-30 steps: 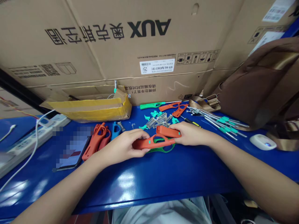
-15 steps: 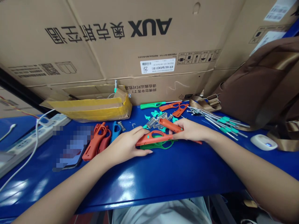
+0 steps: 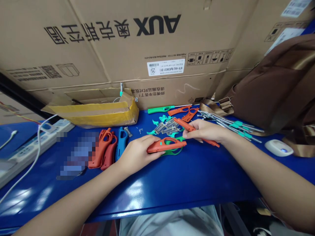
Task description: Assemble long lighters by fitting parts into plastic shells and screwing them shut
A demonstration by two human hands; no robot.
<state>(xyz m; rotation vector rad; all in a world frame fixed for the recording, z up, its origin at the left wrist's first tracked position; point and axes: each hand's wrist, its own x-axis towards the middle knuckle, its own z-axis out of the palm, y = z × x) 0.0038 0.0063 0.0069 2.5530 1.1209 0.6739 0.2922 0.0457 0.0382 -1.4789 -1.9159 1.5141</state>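
My left hand [image 3: 137, 151] grips an orange lighter casing half [image 3: 166, 146] with a finger loop, held level above the blue table. In my right hand [image 3: 206, 130] is a second orange casing half [image 3: 182, 125], slanting down to the right, its tip close above the loose parts. Between the two pieces there is a gap. A green lighter casing [image 3: 175, 151] lies partly hidden below the left piece. Just beyond sit clear fuel tanks [image 3: 168, 126] with teal parts. Farther back are a green lighter [image 3: 160, 109] with a metal tube and two orange casing pieces [image 3: 179, 110].
Red-orange casings [image 3: 98, 154] and a blue casing [image 3: 121, 144] lie left, beside a blurred phone [image 3: 76, 157] and a power strip [image 3: 31, 144]. A taped cardboard box [image 3: 98, 114] stands behind. Right are metal tubes [image 3: 236, 124], a white device [image 3: 279, 147] and a brown bag [image 3: 268, 85].
The two orange casing halves have moved apart. My right hand has shifted right and up with its piece; my left hand has moved slightly right and tilted its piece.
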